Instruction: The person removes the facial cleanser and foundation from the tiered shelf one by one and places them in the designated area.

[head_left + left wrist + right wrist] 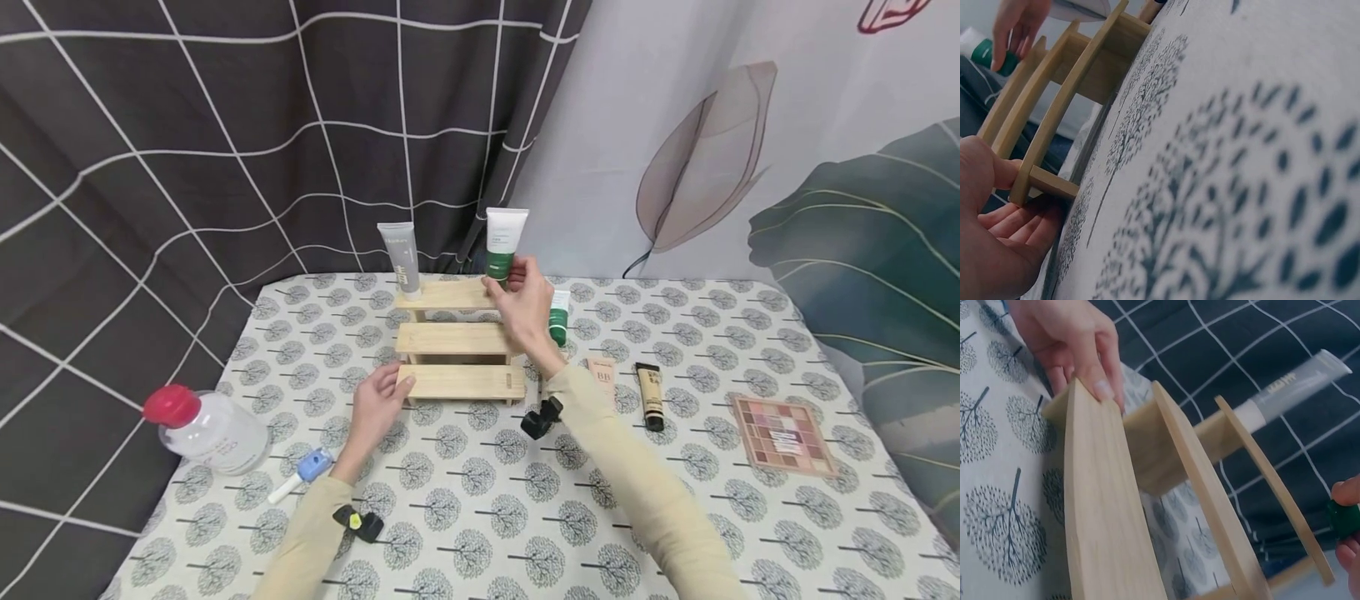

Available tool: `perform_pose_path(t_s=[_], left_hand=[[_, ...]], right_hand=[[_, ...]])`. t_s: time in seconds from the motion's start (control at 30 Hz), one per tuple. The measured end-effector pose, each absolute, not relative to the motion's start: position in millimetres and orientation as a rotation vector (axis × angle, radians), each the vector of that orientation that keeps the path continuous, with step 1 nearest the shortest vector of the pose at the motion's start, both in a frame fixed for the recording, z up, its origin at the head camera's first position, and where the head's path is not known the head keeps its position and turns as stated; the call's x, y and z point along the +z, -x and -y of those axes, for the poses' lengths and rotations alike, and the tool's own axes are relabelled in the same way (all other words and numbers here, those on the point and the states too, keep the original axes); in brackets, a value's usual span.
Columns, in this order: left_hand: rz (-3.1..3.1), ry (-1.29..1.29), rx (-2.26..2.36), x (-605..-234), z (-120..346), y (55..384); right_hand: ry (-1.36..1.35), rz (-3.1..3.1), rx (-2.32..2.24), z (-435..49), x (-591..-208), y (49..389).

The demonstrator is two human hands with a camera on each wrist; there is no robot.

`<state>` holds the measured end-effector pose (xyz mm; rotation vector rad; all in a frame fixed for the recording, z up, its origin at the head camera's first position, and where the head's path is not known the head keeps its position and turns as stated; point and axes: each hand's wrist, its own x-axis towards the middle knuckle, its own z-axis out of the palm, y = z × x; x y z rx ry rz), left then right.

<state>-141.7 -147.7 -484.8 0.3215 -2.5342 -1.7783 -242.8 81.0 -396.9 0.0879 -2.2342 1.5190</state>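
Note:
A three-tier wooden stand sits on the table. My left hand grips the left end of its lowest step; in the left wrist view the thumb lies on top and the fingers go underneath. My right hand holds a white and green tube by its lower part, upright at the right end of the top step. Whether its cap touches the wood I cannot tell. A grey tube stands cap down at the left end of that step.
Right of the stand are another green and white tube, a pink BB tube, a beige tube with black cap and an eyeshadow palette. At left are a red-topped clear bottle and a blue bottle with white cap. Curtains hang behind.

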Motion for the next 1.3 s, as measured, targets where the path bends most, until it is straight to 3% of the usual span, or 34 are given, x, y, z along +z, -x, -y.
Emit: perform_pose_path(t_s=[1.3], left_hand=[[2.543,-0.334,-1.805,-485,149,144]], right_hand=[[0.287,2.379,1.44,-204,-421,227]])
